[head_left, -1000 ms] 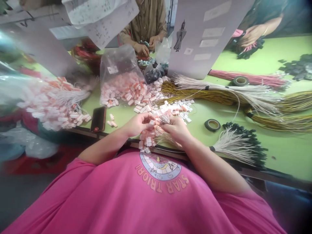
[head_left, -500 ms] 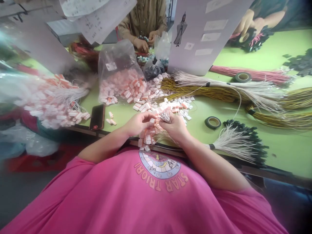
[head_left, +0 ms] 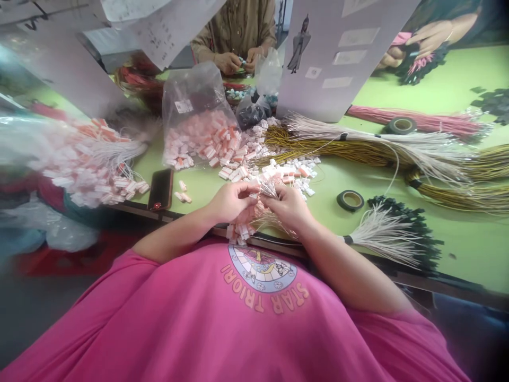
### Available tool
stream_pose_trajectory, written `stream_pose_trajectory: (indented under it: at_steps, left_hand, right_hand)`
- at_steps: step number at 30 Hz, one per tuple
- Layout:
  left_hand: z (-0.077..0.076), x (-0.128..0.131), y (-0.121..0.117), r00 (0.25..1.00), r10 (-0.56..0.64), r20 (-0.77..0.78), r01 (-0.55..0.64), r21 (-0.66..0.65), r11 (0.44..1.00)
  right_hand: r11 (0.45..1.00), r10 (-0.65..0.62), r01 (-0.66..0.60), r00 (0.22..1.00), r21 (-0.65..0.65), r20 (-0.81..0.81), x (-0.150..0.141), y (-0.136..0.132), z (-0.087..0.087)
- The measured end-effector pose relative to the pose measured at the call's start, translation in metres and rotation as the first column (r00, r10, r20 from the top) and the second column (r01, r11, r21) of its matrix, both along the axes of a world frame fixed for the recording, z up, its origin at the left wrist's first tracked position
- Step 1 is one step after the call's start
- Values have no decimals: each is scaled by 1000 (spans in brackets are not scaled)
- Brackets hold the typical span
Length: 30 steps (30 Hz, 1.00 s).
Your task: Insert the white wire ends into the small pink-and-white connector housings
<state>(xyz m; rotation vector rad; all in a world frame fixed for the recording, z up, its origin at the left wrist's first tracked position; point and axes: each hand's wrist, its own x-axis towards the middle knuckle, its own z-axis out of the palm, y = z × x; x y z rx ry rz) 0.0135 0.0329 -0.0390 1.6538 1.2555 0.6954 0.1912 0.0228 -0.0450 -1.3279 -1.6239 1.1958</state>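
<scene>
Pinch of left grip (head_left: 233,201) indistinct; far-left plastic bag (head_left: 16,139) blurred; hanging papers (head_left: 167,32) cropped above

"star triori" (head_left: 277,306) across the pink shirt (head_left: 246,345)

Thin pale wires (head_left: 269,188), bunched with silvery tips splayed, are gripped in the right hand (head_left: 292,208); small white-and-orange connectors (head_left: 240,231) cluster below the left hand (head_left: 231,202), at the table's near edge.
</scene>
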Motion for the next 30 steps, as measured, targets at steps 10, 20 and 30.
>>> stream_pose_trajectory:
  at_steps: [10,20,30]
  left_hand:
    - [0,4,-6,992,-57,113,70,-112,991]
    - [20,-55,2,916,-1,-402,126,285,950]
    - [-1,-154,48,570,311,-760,-291,167,942]
  right_hand:
    - [999,19,-21,998,29,52,0,-5,9]
    - [992,89,-99,988,-75,-128,4,2,6]
    - [984,71,-97,983,-150,-168,5,6,-7]
